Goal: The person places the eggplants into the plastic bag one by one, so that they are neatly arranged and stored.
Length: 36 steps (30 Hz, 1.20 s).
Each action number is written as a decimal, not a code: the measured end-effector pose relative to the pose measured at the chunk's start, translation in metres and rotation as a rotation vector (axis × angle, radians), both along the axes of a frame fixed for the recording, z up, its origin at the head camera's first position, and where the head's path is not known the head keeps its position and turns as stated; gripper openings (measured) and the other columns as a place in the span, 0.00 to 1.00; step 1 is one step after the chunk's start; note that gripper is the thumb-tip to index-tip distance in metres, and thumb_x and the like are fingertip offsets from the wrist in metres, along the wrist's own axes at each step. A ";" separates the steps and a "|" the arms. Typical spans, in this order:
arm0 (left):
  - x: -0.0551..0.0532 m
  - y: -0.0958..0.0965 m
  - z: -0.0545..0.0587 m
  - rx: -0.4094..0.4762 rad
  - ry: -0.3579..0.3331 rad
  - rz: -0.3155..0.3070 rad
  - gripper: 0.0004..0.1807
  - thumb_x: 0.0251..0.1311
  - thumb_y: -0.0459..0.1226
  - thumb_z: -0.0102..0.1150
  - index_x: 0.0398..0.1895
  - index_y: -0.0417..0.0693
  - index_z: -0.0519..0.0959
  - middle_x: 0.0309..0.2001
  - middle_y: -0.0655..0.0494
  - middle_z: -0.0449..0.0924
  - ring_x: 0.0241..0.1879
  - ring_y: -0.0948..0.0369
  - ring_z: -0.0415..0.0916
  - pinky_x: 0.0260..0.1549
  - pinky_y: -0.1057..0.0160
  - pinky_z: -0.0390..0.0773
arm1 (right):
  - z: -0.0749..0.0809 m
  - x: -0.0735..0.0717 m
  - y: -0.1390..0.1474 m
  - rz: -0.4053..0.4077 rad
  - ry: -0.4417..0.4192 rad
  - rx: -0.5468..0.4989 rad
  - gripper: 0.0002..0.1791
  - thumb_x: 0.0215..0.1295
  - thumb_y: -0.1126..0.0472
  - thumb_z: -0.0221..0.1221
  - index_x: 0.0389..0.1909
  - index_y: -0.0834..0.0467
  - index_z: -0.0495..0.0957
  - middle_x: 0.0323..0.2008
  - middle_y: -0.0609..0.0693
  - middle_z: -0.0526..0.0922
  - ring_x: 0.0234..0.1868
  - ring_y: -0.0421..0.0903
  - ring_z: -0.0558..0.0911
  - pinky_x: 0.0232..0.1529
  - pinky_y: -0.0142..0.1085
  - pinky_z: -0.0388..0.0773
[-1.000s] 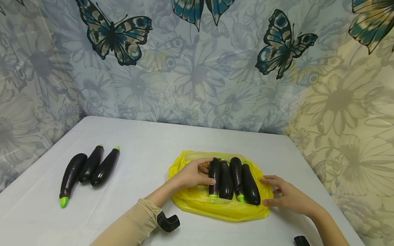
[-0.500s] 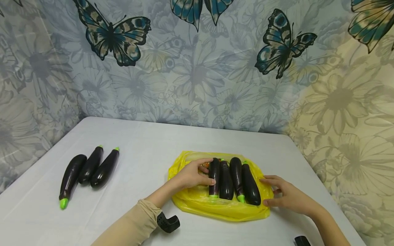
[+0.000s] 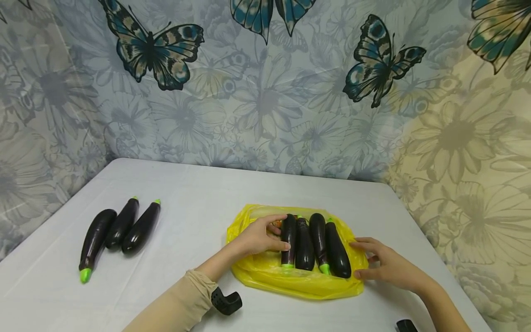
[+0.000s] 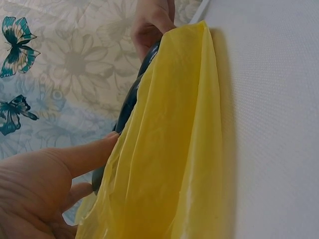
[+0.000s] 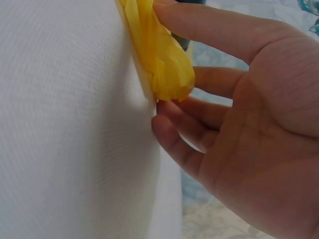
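Several dark eggplants (image 3: 304, 244) with green stem ends lie side by side on a yellow plastic bag (image 3: 290, 287). My left hand (image 3: 258, 236) touches the leftmost eggplant (image 3: 288, 235), its index fingertip near the top and its thumb across the side. In the left wrist view, the thumb of the left hand (image 4: 45, 184) lies straight against the bag's edge and a dark eggplant. At the bag's right side, my right hand (image 3: 387, 265) rests its fingertips on the yellow plastic. The right wrist view has the right hand (image 5: 249, 99) with loosely bent fingers around the bag's bunched edge (image 5: 174, 74).
Three more eggplants (image 3: 119, 226) lie together on the left of the white table (image 3: 195, 193). A black wrist mount (image 3: 226, 302) sticks out below the left wrist, another (image 3: 405, 325) by the right forearm. Butterfly-patterned cloth (image 3: 265, 101) stands behind the table.
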<state>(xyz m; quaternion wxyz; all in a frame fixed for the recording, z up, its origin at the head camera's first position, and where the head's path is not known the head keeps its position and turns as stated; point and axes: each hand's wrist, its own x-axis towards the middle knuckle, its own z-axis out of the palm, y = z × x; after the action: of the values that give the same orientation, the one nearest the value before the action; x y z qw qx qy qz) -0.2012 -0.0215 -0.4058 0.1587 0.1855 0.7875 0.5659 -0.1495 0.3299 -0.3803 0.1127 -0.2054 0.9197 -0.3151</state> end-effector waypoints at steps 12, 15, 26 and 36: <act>0.007 0.002 0.009 -0.104 0.050 0.011 0.48 0.52 0.41 0.76 0.75 0.49 0.61 0.50 0.47 0.76 0.41 0.58 0.81 0.40 0.57 0.81 | 0.002 -0.001 -0.001 -0.009 -0.028 -0.004 0.41 0.57 0.50 0.71 0.67 0.66 0.69 0.66 0.70 0.61 0.46 0.52 0.72 0.41 0.35 0.75; 0.009 0.001 0.014 -0.159 0.079 0.017 0.47 0.53 0.43 0.75 0.74 0.47 0.61 0.52 0.46 0.76 0.43 0.57 0.80 0.43 0.56 0.80 | 0.001 0.000 -0.002 -0.003 -0.024 -0.008 0.41 0.57 0.51 0.71 0.67 0.66 0.69 0.66 0.70 0.61 0.45 0.51 0.72 0.41 0.36 0.75; 0.032 -0.012 0.034 -0.086 0.249 0.045 0.34 0.63 0.43 0.66 0.69 0.42 0.68 0.54 0.48 0.76 0.51 0.54 0.77 0.44 0.60 0.80 | 0.000 -0.001 -0.002 0.016 -0.007 -0.005 0.40 0.57 0.52 0.71 0.67 0.67 0.69 0.66 0.70 0.62 0.45 0.50 0.73 0.41 0.36 0.75; 0.058 -0.081 0.053 -0.055 0.300 0.187 0.20 0.63 0.38 0.66 0.58 0.48 0.77 0.53 0.54 0.78 0.51 0.57 0.77 0.47 0.59 0.79 | 0.003 0.001 -0.001 -0.004 -0.034 -0.020 0.41 0.57 0.53 0.71 0.67 0.68 0.68 0.66 0.70 0.61 0.46 0.51 0.73 0.42 0.37 0.76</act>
<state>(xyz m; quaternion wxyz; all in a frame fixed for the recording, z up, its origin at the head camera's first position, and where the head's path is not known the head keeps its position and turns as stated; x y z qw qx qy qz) -0.1434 -0.1027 -0.3529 -0.0088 0.1891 0.8315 0.5222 -0.1489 0.3287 -0.3771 0.1257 -0.1994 0.9148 -0.3278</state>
